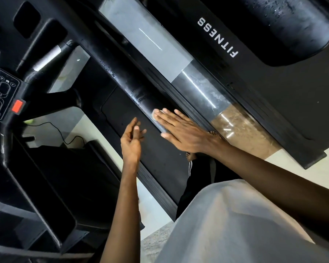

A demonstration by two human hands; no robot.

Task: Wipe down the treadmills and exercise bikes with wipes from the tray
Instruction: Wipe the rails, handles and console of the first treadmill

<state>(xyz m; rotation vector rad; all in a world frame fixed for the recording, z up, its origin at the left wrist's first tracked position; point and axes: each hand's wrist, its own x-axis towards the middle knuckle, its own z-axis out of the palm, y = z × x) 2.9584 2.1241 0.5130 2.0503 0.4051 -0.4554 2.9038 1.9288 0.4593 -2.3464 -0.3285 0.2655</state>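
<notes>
A black treadmill fills the tilted head view. Its thick black handrail [122,76] runs from the top left down to the middle and shows wet streaks. My right hand [180,130] lies flat with straight fingers on a pale wipe [157,115], pressing it against the lower end of the handrail. Only the wipe's edges show past my fingertips and thumb. My left hand [131,141] hovers just left of it over the black side panel [125,114], fingers loosely bent, holding nothing.
The treadmill console [2,95] with buttons and a red stop key [18,105] sits at the left. A belt deck marked FITNESS [217,37] lies at the upper right. A black cable [65,137] trails on the pale floor. My bare feet and grey shirt are below.
</notes>
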